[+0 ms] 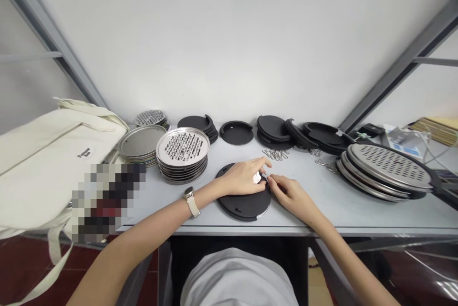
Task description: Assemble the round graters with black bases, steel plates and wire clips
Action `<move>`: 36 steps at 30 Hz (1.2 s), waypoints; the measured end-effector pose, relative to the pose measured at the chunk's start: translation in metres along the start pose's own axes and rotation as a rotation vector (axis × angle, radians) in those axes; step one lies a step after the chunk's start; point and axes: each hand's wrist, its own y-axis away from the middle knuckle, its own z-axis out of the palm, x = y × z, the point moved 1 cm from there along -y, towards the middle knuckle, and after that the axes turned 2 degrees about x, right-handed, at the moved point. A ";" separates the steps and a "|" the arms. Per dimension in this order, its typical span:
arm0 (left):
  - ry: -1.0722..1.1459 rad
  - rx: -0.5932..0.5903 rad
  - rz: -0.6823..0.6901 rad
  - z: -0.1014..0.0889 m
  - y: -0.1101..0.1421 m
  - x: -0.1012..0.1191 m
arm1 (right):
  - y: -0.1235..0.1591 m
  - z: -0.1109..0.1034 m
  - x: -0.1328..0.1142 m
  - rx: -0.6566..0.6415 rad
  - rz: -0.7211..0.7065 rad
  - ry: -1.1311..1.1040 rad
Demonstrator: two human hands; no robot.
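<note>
A round black plastic disc (243,208) lies on the grey table in front of me, with a slot near its front edge. My left hand (245,177) rests on top of it, fingers curled around a crumpled white tissue-like wad (256,178). At the disc's right edge, my right hand (291,196) pinches a small metal wire piece (265,177) between thumb and forefinger. The fingertips of both hands nearly meet there, and most of the wire piece is hidden. Similar bent wire pieces (276,154) lie in a heap behind.
Stacked round metal grater plates (183,147) and plain metal discs (141,142) stand left. Black round holders (236,132) line the wall. Large handled graters (390,165) are piled right. A cream canvas bag (46,163) covers the left end. Metal frame posts slant up both sides.
</note>
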 end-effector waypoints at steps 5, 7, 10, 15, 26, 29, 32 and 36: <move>-0.011 0.001 0.012 -0.001 0.000 0.001 | 0.000 0.001 0.001 0.007 -0.006 0.007; -0.013 -0.001 0.007 -0.001 0.000 0.001 | 0.000 0.001 0.001 0.006 0.001 0.001; -0.008 -0.011 0.004 -0.001 0.000 0.000 | -0.001 0.001 -0.001 0.005 0.011 -0.003; 0.012 -0.036 0.002 -0.002 -0.001 0.001 | -0.001 -0.001 -0.003 -0.002 0.014 0.040; 0.050 -0.044 0.011 -0.002 -0.002 -0.001 | -0.002 -0.006 -0.004 -0.060 -0.007 0.100; 0.057 -0.054 0.013 -0.002 -0.002 -0.001 | -0.002 -0.007 -0.005 -0.064 0.001 0.100; 0.061 -0.061 0.006 -0.002 -0.002 -0.001 | -0.002 -0.007 -0.004 -0.065 0.009 0.082; 0.059 -0.072 -0.005 -0.002 -0.001 -0.001 | -0.001 -0.006 -0.002 -0.029 0.021 0.021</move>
